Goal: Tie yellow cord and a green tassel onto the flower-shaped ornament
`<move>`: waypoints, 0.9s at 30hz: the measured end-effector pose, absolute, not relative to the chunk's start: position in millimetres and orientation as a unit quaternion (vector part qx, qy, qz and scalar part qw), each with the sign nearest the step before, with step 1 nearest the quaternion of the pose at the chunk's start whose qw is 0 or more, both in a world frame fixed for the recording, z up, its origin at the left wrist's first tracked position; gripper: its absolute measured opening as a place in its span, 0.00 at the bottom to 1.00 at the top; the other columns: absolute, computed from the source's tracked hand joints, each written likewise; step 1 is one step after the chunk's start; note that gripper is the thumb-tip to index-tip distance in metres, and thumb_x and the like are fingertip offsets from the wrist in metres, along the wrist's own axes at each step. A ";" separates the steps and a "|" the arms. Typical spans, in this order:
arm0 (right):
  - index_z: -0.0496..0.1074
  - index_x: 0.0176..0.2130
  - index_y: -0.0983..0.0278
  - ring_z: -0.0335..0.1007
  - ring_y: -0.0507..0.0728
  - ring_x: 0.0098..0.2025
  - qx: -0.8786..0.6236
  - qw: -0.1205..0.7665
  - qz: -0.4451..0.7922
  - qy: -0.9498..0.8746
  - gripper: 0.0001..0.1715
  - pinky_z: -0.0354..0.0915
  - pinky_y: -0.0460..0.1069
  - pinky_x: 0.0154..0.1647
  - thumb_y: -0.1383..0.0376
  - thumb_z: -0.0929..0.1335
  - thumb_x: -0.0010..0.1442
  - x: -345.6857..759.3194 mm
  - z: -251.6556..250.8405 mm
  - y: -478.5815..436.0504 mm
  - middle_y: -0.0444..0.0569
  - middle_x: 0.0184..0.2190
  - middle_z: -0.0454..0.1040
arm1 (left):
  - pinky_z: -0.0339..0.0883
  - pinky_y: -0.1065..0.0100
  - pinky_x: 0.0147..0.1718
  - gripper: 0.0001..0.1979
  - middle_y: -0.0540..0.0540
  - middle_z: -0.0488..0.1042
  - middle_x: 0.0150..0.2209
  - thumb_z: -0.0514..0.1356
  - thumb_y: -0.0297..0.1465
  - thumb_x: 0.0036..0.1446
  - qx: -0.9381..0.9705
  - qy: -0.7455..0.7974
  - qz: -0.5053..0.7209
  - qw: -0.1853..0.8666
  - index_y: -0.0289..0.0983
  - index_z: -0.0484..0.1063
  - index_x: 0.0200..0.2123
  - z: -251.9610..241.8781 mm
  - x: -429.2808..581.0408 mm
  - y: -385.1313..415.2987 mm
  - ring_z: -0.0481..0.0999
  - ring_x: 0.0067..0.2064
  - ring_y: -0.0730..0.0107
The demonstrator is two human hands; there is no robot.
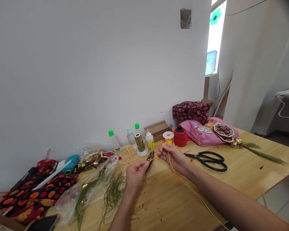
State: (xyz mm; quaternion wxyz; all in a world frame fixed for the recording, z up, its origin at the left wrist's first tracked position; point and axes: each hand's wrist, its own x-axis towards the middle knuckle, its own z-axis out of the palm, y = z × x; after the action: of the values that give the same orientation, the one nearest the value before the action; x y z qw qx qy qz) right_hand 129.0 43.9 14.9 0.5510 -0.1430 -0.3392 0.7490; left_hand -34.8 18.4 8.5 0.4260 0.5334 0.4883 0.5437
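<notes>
Above the wooden table, my left hand (135,175) is closed in a pinch on a small dark ornament (150,156) with a pale patterned frame, seen nearly edge-on. A yellow cord (199,196) runs from the ornament to my right hand (173,158), whose fingertips are pinched on it. From there the cord drapes down past my right forearm to the bottom edge of the view. Just where the cord meets the ornament is partly hidden by the left fingers. Black-handled scissors (210,159) lie right of my right hand.
Behind my hands stand an olive thread cone (140,143), a glue bottle (149,141), a yellow cord spool (168,137) and a red thread cone (180,137). Green threads (114,189) and patterned fabric (45,191) lie left. A pink bag (195,133) with a finished-looking octagonal ornament (223,132) lies right.
</notes>
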 end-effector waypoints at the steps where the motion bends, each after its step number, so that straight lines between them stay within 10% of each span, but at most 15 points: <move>1: 0.62 0.24 0.66 0.67 0.47 0.28 -0.140 0.552 0.748 -0.340 0.10 0.61 0.44 0.35 0.64 0.68 0.48 128.9 15.1 43.4 0.41 0.23 0.68 | 0.66 0.70 0.26 0.10 0.45 0.78 0.23 0.64 0.34 0.36 0.533 0.489 0.546 0.422 0.33 0.77 0.23 9.9 -34.2 17.6 0.74 0.26 0.66; 21: 0.59 0.28 0.64 0.67 0.49 0.26 -0.170 0.499 0.732 -0.433 0.14 0.61 0.45 0.28 0.57 0.65 0.52 121.1 19.2 31.8 0.42 0.25 0.67 | 0.54 0.76 0.16 0.10 0.50 0.73 0.18 0.59 0.34 0.45 0.639 0.474 0.427 0.430 0.33 0.75 0.27 4.3 -23.1 6.7 0.65 0.18 0.75; 27: 0.58 0.27 0.65 0.50 0.42 0.14 -0.175 0.484 0.740 -0.433 0.13 0.47 0.38 0.13 0.59 0.65 0.52 116.5 14.3 31.8 0.37 0.19 0.59 | 0.61 0.73 0.27 0.11 0.46 0.77 0.28 0.57 0.34 0.47 0.684 0.439 0.364 0.455 0.35 0.77 0.30 -0.8 -16.3 2.8 0.71 0.29 0.67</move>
State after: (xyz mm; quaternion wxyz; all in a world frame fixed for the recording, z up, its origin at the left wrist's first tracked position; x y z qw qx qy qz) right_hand 116.5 31.8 14.3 0.4840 -0.1745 -0.4334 0.7399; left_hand -16.3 2.8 -0.8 0.4549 0.6839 0.4392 0.3640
